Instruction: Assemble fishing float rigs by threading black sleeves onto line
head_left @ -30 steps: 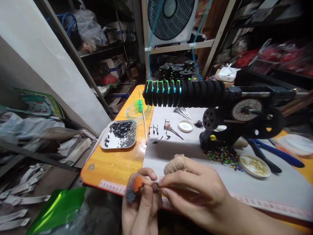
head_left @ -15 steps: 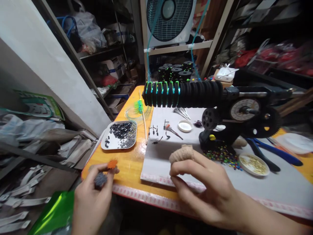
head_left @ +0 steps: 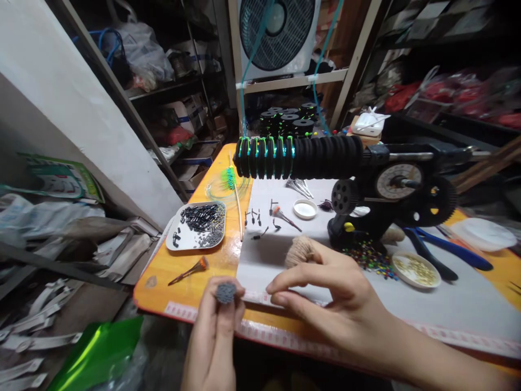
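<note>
Two hands raised over the near edge of the table [head_left: 183,296]. Left hand [head_left: 214,336] closed on a small grey bundle [head_left: 225,292], pinched upright at the fingertips, right at that near edge. Right hand [head_left: 325,296], thumb sleeved in beige cloth [head_left: 299,251], curled with forefinger and thumb nearly meeting beside the bundle; unclear whether gripping anything thin. Risk, at a guess: grey bundle loosening and spilling off the edge, through so light a fingertip pinch so close to it. Against half a second ago: orange-tipped piece [head_left: 191,270] gone from the left hand, now lying near the front left corner; hands drawn closer together.
</note>
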